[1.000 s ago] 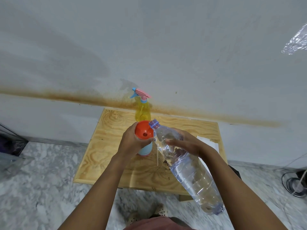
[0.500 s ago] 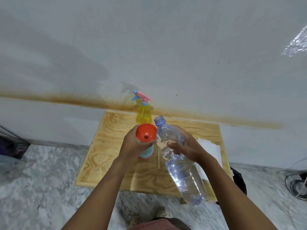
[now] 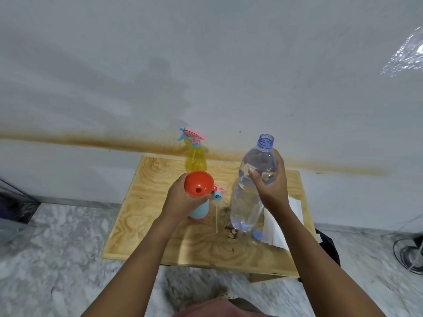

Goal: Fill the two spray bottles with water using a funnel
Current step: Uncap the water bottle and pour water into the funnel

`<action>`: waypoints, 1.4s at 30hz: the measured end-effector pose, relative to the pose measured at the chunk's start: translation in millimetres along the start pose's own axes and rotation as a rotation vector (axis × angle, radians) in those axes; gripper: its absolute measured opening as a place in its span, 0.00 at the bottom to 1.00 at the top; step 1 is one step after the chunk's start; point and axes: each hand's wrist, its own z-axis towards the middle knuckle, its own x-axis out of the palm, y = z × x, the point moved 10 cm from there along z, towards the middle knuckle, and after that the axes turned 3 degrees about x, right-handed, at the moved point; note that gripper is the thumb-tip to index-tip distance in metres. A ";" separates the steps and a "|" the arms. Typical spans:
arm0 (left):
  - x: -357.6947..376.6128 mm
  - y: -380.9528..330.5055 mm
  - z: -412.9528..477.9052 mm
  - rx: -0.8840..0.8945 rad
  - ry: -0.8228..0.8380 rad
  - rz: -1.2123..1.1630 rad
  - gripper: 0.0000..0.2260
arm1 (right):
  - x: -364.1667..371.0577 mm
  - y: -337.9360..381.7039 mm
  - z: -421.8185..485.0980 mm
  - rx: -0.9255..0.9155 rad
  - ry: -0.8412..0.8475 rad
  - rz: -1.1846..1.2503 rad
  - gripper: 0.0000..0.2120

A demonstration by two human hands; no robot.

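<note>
Two hands worked over the counter (image 3: 160,225). Left hand (image 3: 180,200) gripped the blue spray bottle (image 3: 199,210), with the orange funnel (image 3: 198,184) seated mouth-up. Right hand (image 3: 271,186) clasped the water bottle (image 3: 249,202), which was near-upright, uncapped and held clear water. Yellow spray bottle (image 3: 195,156) stood farthest, nozzle pointing left.

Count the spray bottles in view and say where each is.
2. The yellow spray bottle stands at the table's far edge, near the wall. The blue spray bottle stands nearer, partly hidden by the left hand, with the orange funnel on top. No others show.
</note>
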 end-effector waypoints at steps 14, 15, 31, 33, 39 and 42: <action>-1.1 -9.3 -5.1 -0.016 -0.003 -0.008 0.32 | -2.7 -33.5 39.3 -0.010 -0.218 -0.003 0.35; -0.9 -10.0 -5.0 -0.015 -0.003 -0.010 0.32 | -3.1 -33.9 40.3 -0.013 -0.232 0.001 0.34; 3.0 1.8 -2.4 -0.012 -0.020 0.003 0.34 | -8.8 -57.8 -0.4 0.240 -0.384 -0.043 0.41; 3.9 7.9 -1.3 -0.017 -0.026 0.013 0.38 | -0.2 -63.9 -27.3 0.361 -0.422 -0.065 0.29; 4.4 11.7 -4.0 -0.039 -0.040 0.012 0.48 | 85.9 -62.5 -42.3 0.452 0.136 -0.045 0.12; 5.6 11.1 -5.6 -0.045 -0.042 -0.009 0.49 | 106.9 -66.1 -36.2 0.493 0.270 -0.102 0.17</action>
